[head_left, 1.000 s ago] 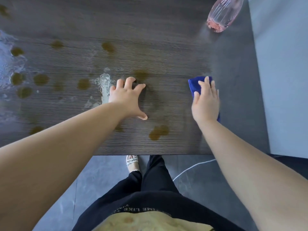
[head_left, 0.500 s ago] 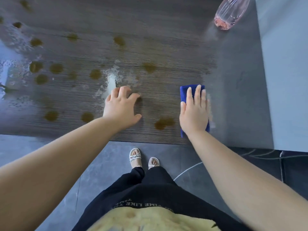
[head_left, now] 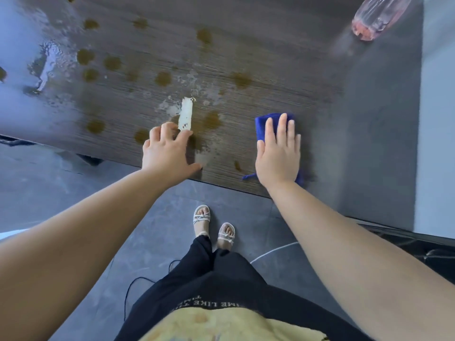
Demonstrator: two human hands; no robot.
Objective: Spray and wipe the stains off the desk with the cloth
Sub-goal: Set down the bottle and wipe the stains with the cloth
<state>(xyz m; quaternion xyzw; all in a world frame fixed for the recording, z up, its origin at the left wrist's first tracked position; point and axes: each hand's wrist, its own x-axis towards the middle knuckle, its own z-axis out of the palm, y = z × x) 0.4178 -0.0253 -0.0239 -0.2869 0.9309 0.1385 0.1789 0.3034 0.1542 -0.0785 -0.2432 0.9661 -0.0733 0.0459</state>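
Blue cloth (head_left: pixel 273 120) lies flat on the counter (head_left: pixel 270 57), near its front edge, right of centre. The right hand (head_left: pixel 278 156) lies flat on it, fingers straight and close together, palm pressing down. Cloth shows past the fingertips and at both sides of the wrist. Left hand (head_left: pixel 167 151) is beside it to the left, well apart from the cloth, holding nothing. Its fingers are spread and slightly bent, with the tips on the counter. Counter is dark wood-grain. The right stretch reads as a grey sheen, and the far left is wet and glaring. Brown stains (head_left: pixel 163 78) are scattered across the left and middle. I count roughly fifteen, some faint, with one small one just left of the cloth. One pale wet streak (head_left: pixel 186 116) sits just past the left fingertips. One container: a ribbed, translucent pink spray bottle (head_left: pixel 379 18) at the far right corner, its top cut off by the frame. The pink is deepest at the base; fill level can't be told. Room: grey tiled floor (head_left: pixel 73 193) and a pale wall (head_left: pixel 438 119) on the right. Person wears black trousers (head_left: pixel 221 274) and two light sandals (head_left: pixel 202 215).
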